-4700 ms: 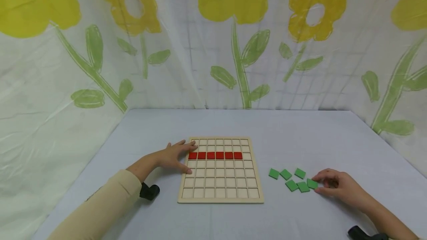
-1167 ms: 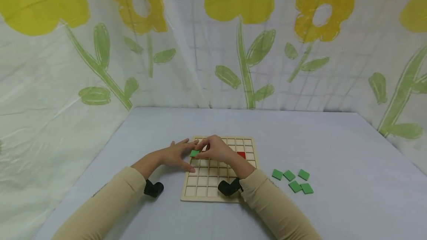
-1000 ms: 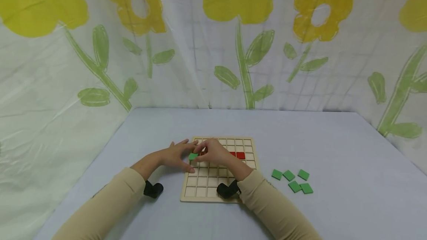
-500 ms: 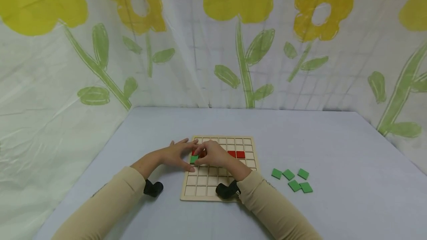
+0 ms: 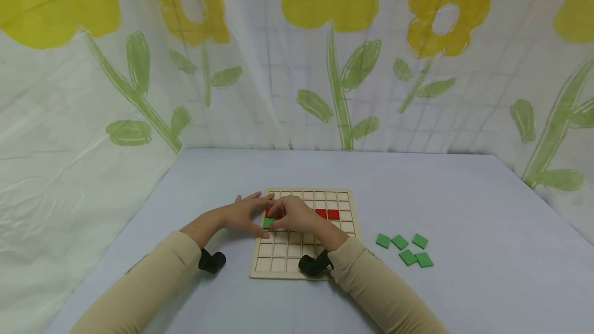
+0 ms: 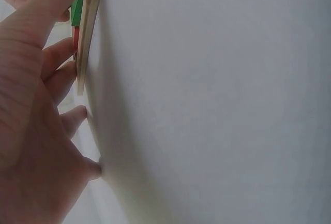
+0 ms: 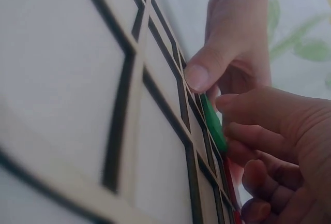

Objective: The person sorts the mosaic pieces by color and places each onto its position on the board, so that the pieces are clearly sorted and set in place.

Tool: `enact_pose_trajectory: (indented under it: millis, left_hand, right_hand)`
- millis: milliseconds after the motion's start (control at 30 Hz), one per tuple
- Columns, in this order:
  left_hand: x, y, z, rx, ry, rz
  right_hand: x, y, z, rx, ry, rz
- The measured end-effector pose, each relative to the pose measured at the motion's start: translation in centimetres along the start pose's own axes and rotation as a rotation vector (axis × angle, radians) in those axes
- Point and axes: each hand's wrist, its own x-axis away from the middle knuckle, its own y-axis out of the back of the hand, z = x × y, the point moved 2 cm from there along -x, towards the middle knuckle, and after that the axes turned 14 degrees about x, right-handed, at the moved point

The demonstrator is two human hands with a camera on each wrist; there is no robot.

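A wooden grid board [image 5: 278, 264] lies on the table, with a row of red tiles [image 5: 333, 214] partly hidden by the hands. My right hand [image 5: 297, 215] reaches across it and pinches a green tile [image 5: 269, 222] at the leftmost cell, just below the red row. In the right wrist view that green tile [image 7: 214, 123] sits slightly tilted at the grid, by the thumb and fingertips. My left hand [image 5: 243, 215] rests on the board's left edge, fingers spread, thumb by the edge below the green tile. Some left fingertips [image 6: 93, 169] touch the tabletop beside the board.
Several loose green tiles [image 5: 408, 257] lie on the table right of the board. A white tablecloth [image 5: 464, 200] covers the table, and a flowered curtain [image 5: 260, 107] hangs behind it. Each wrist wears a black camera mount [image 5: 212, 262].
My right hand picked a green tile from the loose group and brought it left to the board. Lately the tile moved from over the red row to the cell below. My left hand stays put.
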Motion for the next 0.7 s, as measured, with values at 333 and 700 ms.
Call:
enact_pose_trajectory:
  millis: [333, 700]
  left_hand:
    - [-0.3, 0.1, -0.2, 0.004, 0.024, -0.007]
    - [-0.2, 0.0, 0.1, 0.001, 0.04, -0.007]
  right_hand:
    - [1.2, 2.3, -0.1, 0.062, -0.035, -0.027]
    - [5.1, 5.6, -2.8, -0.135, -0.029, -0.035]
